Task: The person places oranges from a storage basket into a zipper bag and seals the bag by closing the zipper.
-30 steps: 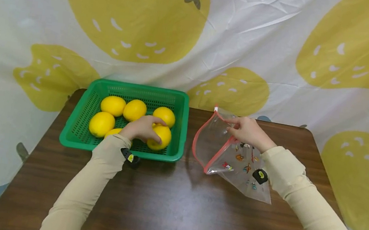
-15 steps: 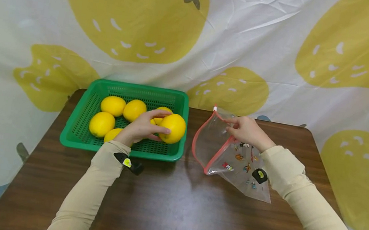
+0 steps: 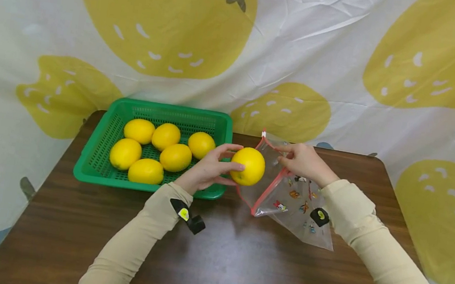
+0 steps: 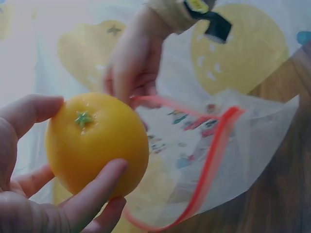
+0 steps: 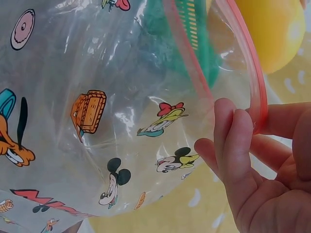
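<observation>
My left hand [image 3: 211, 168] grips a round yellow-orange orange [image 3: 249, 166] between thumb and fingers. In the left wrist view the orange [image 4: 97, 145] shows a green star-shaped stem end. It is held up in front of the mouth of a clear zip bag [image 3: 303, 217], which has a red zip edge and cartoon prints. My right hand [image 3: 307, 163] pinches the bag's red rim at the far side, and the mouth gapes toward the left. Up close in the right wrist view, thumb and fingers [image 5: 233, 145] close on the red zip strip [image 5: 257, 92].
A green perforated basket [image 3: 79, 169] stands left of the bag, with several more yellow fruits [image 3: 146, 171] in it. Both rest on a brown wooden table [image 3: 221, 264]. Behind hangs a white cloth [image 3: 308, 38] printed with large yellow fruits.
My left hand has lifted the orange out of the basket and carried it right, to the bag's mouth. The right hand and the bag have hardly moved.
</observation>
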The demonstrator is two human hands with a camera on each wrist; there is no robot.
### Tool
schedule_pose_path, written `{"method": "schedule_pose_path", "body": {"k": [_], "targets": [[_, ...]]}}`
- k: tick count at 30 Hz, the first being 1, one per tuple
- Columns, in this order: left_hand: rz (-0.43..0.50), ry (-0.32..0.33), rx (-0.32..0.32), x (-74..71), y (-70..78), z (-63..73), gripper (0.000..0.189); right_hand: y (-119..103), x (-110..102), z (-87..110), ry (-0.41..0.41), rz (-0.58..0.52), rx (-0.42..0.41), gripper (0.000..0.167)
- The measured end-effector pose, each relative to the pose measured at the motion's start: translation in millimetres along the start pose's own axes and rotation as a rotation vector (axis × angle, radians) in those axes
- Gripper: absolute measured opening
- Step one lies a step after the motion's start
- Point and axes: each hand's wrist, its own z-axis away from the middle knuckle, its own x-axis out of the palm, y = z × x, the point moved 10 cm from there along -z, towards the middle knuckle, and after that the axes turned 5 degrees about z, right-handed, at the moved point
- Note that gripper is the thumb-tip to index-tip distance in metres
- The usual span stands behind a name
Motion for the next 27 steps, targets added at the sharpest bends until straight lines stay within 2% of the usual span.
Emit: {"method": "schedule_pose_path", "body": {"k": [4,10,17,27], "targets": [[-0.102,0.012,-0.005,10.6,-6.0,-5.1,0.057,0,0,-0.3,-0.003,-0.003,0.004,0.042],[-0.307,0.057,-0.003,13.8,-9.9,-10.4,0.06,0,-2,0.5,-0.007,-0.007,0.009,0.042],[-0.577,-0.004,0.073,25.6,-7.7,-14.7,0.063,-6,-7,4.1,-0.007,-0.011,-0.004,0.04],[-0.803,-0.054,0.115,35.8,-8.1,-16.3,0.064,-9,-7,5.0,-0.002,-0.009,-0.006,0.039]]}}
